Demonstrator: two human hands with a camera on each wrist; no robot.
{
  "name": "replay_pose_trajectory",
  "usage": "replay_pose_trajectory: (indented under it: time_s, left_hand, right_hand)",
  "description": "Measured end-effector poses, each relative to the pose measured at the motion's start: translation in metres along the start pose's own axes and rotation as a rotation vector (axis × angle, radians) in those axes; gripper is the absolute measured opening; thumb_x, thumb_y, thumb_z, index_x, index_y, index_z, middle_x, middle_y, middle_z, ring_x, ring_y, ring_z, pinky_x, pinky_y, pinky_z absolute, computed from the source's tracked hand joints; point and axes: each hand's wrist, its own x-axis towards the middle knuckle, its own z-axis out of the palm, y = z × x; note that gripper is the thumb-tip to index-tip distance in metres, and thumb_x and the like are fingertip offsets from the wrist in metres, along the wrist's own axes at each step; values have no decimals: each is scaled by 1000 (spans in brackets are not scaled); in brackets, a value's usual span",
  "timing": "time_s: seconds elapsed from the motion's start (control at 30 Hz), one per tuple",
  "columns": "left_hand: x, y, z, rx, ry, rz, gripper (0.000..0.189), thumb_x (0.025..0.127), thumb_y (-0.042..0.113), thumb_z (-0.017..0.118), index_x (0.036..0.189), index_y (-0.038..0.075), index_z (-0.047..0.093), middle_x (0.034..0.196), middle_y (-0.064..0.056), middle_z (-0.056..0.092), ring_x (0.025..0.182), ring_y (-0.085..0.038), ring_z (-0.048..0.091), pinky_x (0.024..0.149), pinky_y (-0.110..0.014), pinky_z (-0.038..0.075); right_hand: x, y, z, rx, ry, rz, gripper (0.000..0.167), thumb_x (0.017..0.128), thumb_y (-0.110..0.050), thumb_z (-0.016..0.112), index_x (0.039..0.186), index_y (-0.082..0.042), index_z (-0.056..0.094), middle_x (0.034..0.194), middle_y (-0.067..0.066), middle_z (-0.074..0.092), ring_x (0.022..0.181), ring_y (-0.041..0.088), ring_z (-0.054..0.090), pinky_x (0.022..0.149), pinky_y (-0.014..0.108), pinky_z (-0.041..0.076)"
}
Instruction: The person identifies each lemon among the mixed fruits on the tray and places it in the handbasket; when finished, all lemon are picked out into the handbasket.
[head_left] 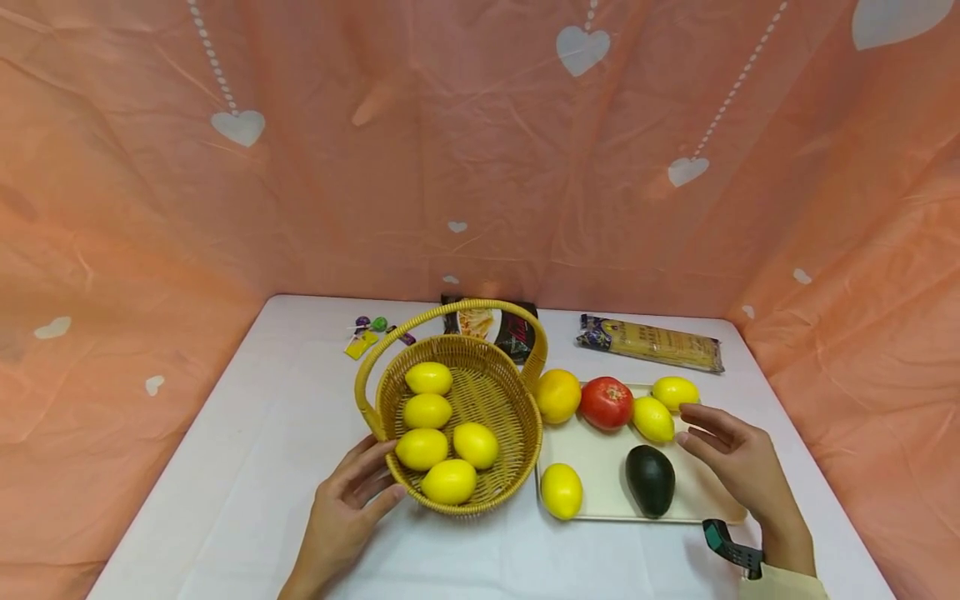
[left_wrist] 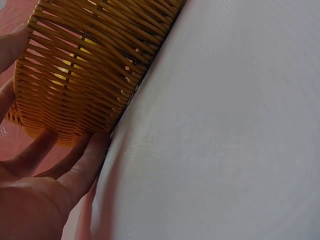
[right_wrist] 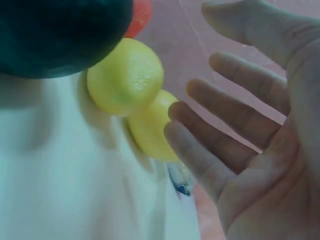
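My left hand [head_left: 347,500] rests its fingertips on the outer left wall of a wicker basket [head_left: 536,467] with an arched handle. Close up, the left wrist view has the fingers [left_wrist: 85,165] spread against the woven side [left_wrist: 85,75]. Several lemons [head_left: 450,482] lie inside the basket. Over the right part of a beige tray [head_left: 600,467] hovers my right hand [head_left: 738,462], fingers parted and nothing held. Nearest to it are two lemons [head_left: 654,418] [right_wrist: 125,77], one behind the other. A dark avocado [head_left: 650,481] lies to their front left.
On the tray's back edge sit a pomegranate [head_left: 607,403] and an orange [head_left: 558,396]; another lemon [head_left: 562,491] is at its front left. Behind stand a black food packet [head_left: 517,333], a pasta pack [head_left: 660,343] and small candies [head_left: 363,343]. Pink curtains [head_left: 480,167] enclose the table.
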Motion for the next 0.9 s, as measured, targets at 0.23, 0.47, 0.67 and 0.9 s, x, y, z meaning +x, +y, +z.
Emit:
replay_pose_trajectory:
  time_s: [0.23, 0.47, 0.67, 0.9]
  left_hand:
    - [-1, 0, 0, 6, 2, -18, 55, 95, -9, 79, 147, -7, 63, 167, -33, 38, 135, 3, 61, 108, -23, 63]
    - [-1, 1, -1, 5, -5, -24, 54, 95, -7, 79, 147, -7, 63, 167, -34, 36, 136, 3, 60, 108, -25, 63]
    - [-1, 1, -1, -5, -10, -15, 54, 96, -8, 79, 147, -8, 62, 167, -34, 36, 137, 4, 59, 109, -25, 62]
    - [-1, 0, -2, -8, -12, -15, 54, 96, -7, 79, 148, -7, 62, 168, -34, 35, 137, 1, 61, 109, -25, 62]
  right_hand:
    - [14, 8, 13, -61, -46, 84, 57, 102, -29, 82, 149, -1, 64, 147, 29, 66, 110, -13, 66, 88, 3, 59]
    - [17, 13, 26, -90, -51, 157, 63, 103, -31, 81, 154, -2, 60, 153, 30, 61, 135, 48, 66, 89, 0, 56]
    - [13, 13, 27, -73, -17, 195, 61, 105, -31, 79, 155, -3, 58, 156, 30, 57, 131, 38, 70, 87, -1, 55]
    - [4, 14, 20, 83, 47, 204, 57, 104, -23, 79, 152, 0, 60, 151, 7, 61, 105, -17, 62, 88, 5, 61]
